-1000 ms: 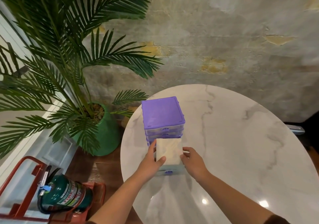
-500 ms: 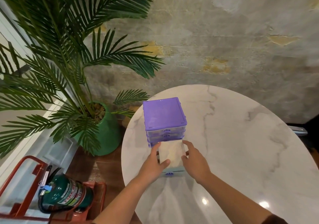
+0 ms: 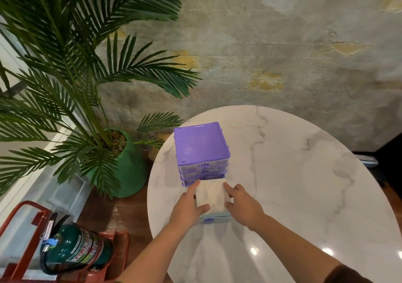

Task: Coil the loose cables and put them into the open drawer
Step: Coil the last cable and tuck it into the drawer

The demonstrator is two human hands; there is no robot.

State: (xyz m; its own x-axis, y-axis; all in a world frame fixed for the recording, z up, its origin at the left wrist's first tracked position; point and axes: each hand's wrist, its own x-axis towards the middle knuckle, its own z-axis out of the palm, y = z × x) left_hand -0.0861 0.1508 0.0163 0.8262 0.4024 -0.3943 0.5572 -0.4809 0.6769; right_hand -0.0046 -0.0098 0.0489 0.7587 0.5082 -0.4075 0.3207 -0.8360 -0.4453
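Left hand (image 3: 188, 206) and right hand (image 3: 243, 204) each gripping a side of a folded pale cloth (image 3: 210, 196), cloth lying in the pulled-out drawer (image 3: 214, 219) between them, purple drawer box (image 3: 201, 146) just beyond the fingertips, marble table (image 3: 304, 195) underneath, no cables seen.

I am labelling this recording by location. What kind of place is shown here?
Probably an indoor cafe or lounge corner, not certain. A round white marble-look table stands by a weathered, patchy plaster wall, with a palm in a green pot and a green fire extinguisher in a red stand on the wooden floor.
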